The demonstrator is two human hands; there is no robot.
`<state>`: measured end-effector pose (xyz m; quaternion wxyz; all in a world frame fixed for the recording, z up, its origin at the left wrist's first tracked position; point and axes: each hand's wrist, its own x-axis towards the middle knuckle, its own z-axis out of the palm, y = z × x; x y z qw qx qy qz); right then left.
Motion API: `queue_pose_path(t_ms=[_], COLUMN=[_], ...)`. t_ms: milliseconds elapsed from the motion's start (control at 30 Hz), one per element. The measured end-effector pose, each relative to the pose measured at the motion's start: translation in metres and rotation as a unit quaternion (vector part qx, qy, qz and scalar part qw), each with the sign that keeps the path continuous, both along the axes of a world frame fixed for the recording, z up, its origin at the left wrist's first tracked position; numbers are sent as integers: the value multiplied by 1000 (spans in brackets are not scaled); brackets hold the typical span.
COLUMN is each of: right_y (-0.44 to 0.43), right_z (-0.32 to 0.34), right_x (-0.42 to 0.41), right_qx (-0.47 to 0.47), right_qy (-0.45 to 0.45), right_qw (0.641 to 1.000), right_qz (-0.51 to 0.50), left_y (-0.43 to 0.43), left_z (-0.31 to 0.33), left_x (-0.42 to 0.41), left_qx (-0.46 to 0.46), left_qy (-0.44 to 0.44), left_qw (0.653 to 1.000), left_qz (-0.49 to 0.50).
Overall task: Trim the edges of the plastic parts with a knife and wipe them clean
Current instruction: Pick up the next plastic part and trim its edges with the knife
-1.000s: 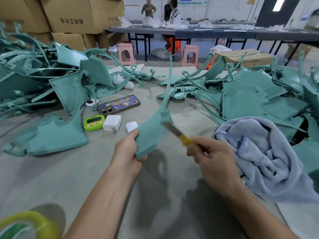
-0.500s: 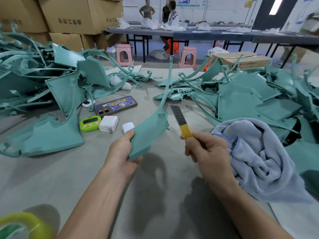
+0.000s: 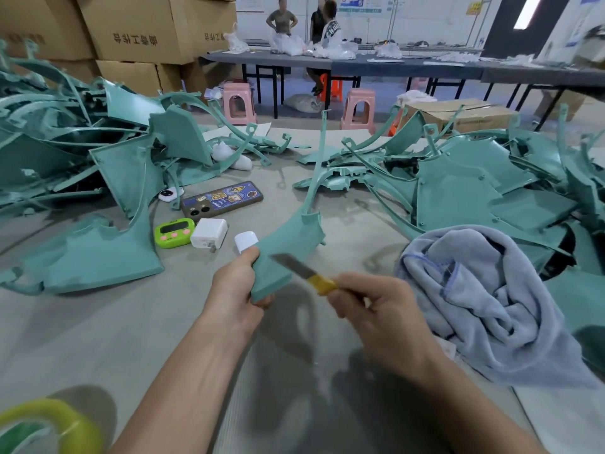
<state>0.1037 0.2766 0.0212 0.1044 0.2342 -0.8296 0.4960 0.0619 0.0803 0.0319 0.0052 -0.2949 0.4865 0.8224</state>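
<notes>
A roll of yellow tape [image 3: 42, 417] sat nearest, at the lower left. Beyond it, the left hand [image 3: 234, 290] gripped the lower end of a teal plastic part [image 3: 288, 244], thumb and fingers clamped round it. The part was held tilted up off the grey table [image 3: 98, 339], probably to present an edge to the blade. The right hand [image 3: 379, 309] had its fingers curled tightly round the yellow handle of a knife [image 3: 304, 273]. The blade pointed toward the left thumb and lay across the part; motion blur hid any contact. A grey-blue towel [image 3: 491, 299] lay just right of the right knuckles, likely kept handy for wiping. Past the left fingertips sat a green timer [image 3: 173, 232] and a white charger [image 3: 209, 232], then heaps of teal parts [image 3: 474, 191].
</notes>
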Motion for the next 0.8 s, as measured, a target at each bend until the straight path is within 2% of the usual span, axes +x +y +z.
queue_pose_path(t_ms=[33, 167, 200, 267, 333, 400, 500, 633, 667, 700, 767, 800], right_y=[-3, 6, 9, 10, 4, 0, 2, 17, 21, 25, 30, 31], right_z=[-3, 0, 1, 3, 2, 0, -2, 5, 7, 9, 13, 13], right_x=[-3, -21, -22, -21, -16, -15, -23, -33, -35, -35, -33, -32], right_qx=[28, -29, -75, -234, -354, -387, -390, -402, -402, -402, -385, -374], right_qy=[-10, -44, -60, -157, -286, -360, -375, -349, -347, -351, -372, -386], right_qw=[999, 978, 974, 953, 890, 847, 841, 845, 846, 845, 845, 844], right_qz=[-16, -203, -203, -114, 8, 60, -6, -46, -41, -31, 1, 15], left_y=[1, 2, 2, 6, 11, 17, 25, 16, 11, 8, 7, 9], left_z=[0, 0, 0, -2, -3, -3, -2, -3, -2, -1, 1, 0], left_x=[1, 2, 3, 3, 3, 7, 14, 16, 17, 19, 24, 24], left_qx=[-3, -30, -33, -78, -137, -128, -143, -181, -250, -362, -563, -615], left_qy=[-1, -1, 12, 47, 81, 107, 113, 196, 233, 280, 371, 406], left_qw=[1000, 999, 999, 995, 987, 985, 972, 954, 930, 877, 723, 662], left_qz=[0, 15, 21, 33, 20, -42, -147, -135, -134, -143, -149, -136])
